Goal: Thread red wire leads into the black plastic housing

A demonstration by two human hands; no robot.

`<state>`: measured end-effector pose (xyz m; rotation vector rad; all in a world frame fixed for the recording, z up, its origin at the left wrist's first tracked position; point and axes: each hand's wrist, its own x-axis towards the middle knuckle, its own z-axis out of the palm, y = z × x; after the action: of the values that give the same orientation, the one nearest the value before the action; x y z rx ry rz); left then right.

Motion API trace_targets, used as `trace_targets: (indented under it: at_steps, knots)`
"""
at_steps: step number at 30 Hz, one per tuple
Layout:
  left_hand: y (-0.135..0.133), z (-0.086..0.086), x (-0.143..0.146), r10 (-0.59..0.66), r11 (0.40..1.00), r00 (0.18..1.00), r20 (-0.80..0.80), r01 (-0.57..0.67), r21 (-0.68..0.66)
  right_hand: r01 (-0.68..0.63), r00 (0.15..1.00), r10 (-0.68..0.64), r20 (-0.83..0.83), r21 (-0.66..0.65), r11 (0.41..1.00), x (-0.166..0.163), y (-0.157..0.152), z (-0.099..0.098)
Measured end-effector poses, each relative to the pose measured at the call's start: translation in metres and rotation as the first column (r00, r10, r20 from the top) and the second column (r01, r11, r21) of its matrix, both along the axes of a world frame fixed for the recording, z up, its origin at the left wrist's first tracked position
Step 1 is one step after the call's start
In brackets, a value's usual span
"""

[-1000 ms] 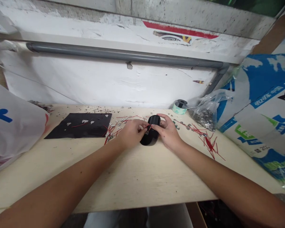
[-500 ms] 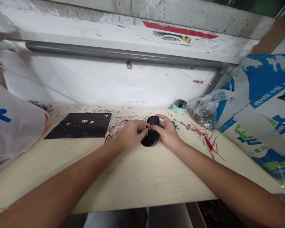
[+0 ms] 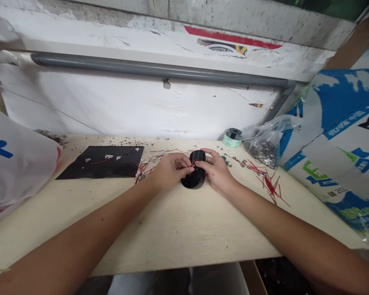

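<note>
A shiny black cylindrical object [image 3: 193, 181], narrower toward the back, stands on the table between my hands. Over its top lies a small loop of red cord [image 3: 194, 162] with what looks like a small metal charm. My left hand [image 3: 169, 170] is closed in a pinch on this cord, its fingertips covering part of the metal. From the other side, my right hand [image 3: 215, 167] presses the cord with its thumb, while its fingers rest along the cylinder's far side. Exactly what lies under the fingertips is hidden.
Red cords and metal charms lie left [image 3: 144, 170] and right [image 3: 270, 185] of my hands. A black sheet [image 3: 117, 170] holds several charms. At the back are a green-and-white tape roll [image 3: 232, 140] and a bag of metal pieces [image 3: 264, 149]. Large packages flank the table.
My left fingertips have moved slightly right and closed further over the cord and metal piece. The right hand stays nearly in place at the cylinder.
</note>
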<state>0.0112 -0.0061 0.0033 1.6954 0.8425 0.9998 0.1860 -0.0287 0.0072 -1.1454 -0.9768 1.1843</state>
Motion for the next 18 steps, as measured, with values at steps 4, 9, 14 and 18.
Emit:
trace_targets:
  at_steps: [4,9,14,18]
  knots:
    - [0.0,0.004,-0.001,-0.007,0.998,1.0,0.022,0.008,-0.069,0.016,1.0,-0.017,-0.017,-0.059,0.998,-0.002,-0.002,0.006]
    - [-0.002,0.018,-0.007,-0.037,0.999,0.987,-0.159,0.032,-0.034,0.029,0.998,-0.031,-0.051,-0.055,0.998,-0.001,-0.001,0.005]
    - [0.005,0.015,-0.014,-0.198,0.98,0.966,-0.168,0.2,-0.005,0.031,0.998,-0.034,-0.051,-0.054,0.998,0.0,0.0,0.003]
    - [0.01,0.01,-0.015,-0.18,0.981,0.966,-0.187,0.191,0.042,0.026,0.997,-0.032,-0.064,-0.087,0.996,0.001,0.001,0.003]
